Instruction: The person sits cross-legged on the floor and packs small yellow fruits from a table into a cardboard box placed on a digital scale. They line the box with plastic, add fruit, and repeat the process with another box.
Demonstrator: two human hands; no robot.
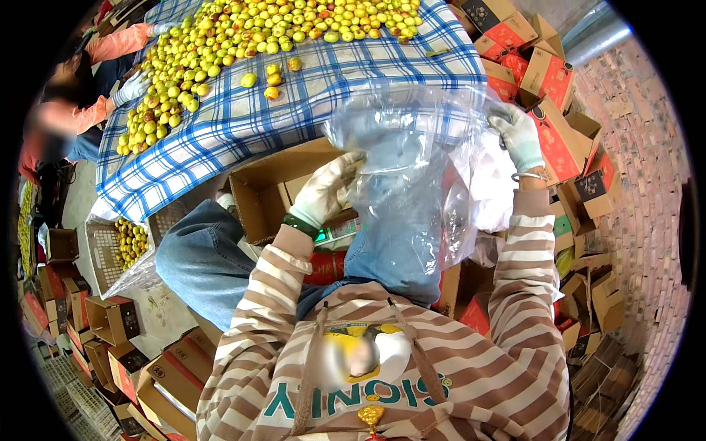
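My left hand (326,187), in a white work glove, pinches the near-left side of a clear plastic bag (408,182). Its far-right edge is gripped by my gloved right hand (517,135). The bag spreads over my lap between both hands, with no contents visible through it. An open cardboard box (256,190) sits just left of and beyond my left hand, partly under the table edge. Below that hand shows part of a scale with a lit green display (321,236).
Heaped green-yellow jujubes (242,33) cover much of a table with a blue checked cloth (220,129). A plastic crate (102,259) of jujubes stands at left. Stacked cartons (557,138) line the right, by a brick surface (640,182). Another person's gloved hand (132,88) touches the fruit.
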